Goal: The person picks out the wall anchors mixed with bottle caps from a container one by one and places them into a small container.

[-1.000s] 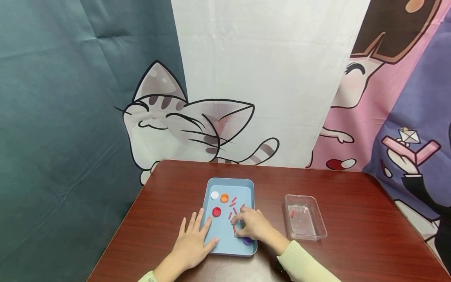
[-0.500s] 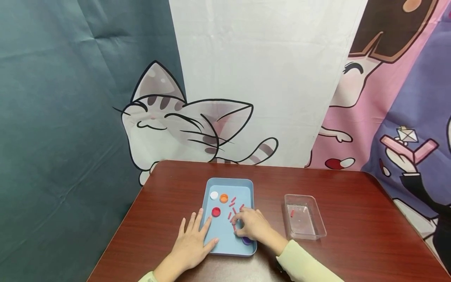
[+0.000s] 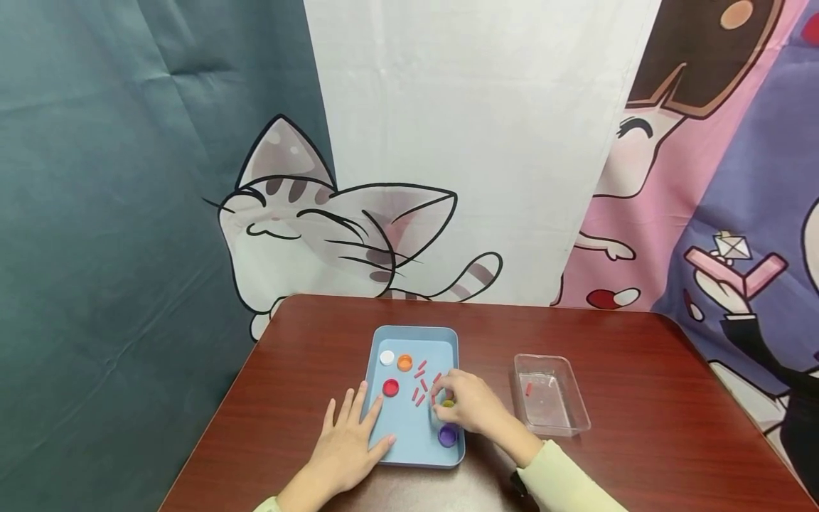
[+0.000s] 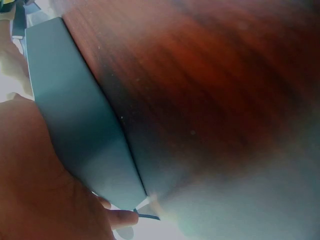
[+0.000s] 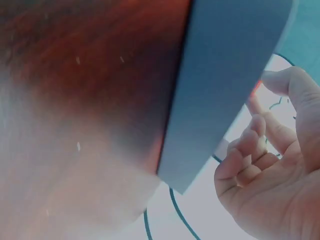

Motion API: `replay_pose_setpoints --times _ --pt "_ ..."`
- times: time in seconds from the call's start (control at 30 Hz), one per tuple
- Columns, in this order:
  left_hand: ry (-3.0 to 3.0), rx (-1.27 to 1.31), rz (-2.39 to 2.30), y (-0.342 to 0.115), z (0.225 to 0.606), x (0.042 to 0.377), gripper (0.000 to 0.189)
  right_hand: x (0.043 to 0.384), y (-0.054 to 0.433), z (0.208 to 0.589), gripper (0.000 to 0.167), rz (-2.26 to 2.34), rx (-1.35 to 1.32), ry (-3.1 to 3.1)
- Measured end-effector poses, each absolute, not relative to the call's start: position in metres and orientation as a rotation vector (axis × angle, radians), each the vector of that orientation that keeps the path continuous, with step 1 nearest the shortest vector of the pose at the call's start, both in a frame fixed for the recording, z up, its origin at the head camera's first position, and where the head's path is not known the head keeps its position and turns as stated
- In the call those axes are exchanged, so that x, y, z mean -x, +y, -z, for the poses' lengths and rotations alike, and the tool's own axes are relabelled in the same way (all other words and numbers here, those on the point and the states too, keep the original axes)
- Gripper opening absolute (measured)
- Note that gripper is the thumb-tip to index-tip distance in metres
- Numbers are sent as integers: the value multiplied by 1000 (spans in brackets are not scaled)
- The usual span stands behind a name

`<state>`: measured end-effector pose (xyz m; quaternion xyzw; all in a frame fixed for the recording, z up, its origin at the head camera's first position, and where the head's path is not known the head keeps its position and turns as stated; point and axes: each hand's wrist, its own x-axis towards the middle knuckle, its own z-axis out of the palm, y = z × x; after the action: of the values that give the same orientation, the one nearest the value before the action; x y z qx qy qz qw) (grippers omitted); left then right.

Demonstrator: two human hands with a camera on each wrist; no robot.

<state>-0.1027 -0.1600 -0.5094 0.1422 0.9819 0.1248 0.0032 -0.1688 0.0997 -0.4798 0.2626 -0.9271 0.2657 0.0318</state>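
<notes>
My right hand pinches a small red stick between thumb and forefinger, over the right side of a blue tray. Its other fingers are curled in the right wrist view. Spread flat, my left hand rests on the tray's left edge. Several more red sticks lie loose in the tray. Around them sit a white cap, an orange cap and a red cap. A yellow-green cap is partly hidden behind the right fingers, with a purple cap nearer me.
To the right of the tray stands a clear plastic box holding one red stick. Both containers are on a dark red-brown wooden table. Behind the table's far edge hangs a printed cloth.
My right hand has risen slightly and shifted right, taking a red stick up from the tray. More of the purple and yellow-green caps now shows. My left hand keeps its place.
</notes>
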Motion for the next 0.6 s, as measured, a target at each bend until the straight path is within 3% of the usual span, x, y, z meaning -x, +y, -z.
replay_pose_setpoints --times 0.6 --pt "3067 -440 -395 -160 511 103 74 167 152 457 17 -1052 -682 -2744"
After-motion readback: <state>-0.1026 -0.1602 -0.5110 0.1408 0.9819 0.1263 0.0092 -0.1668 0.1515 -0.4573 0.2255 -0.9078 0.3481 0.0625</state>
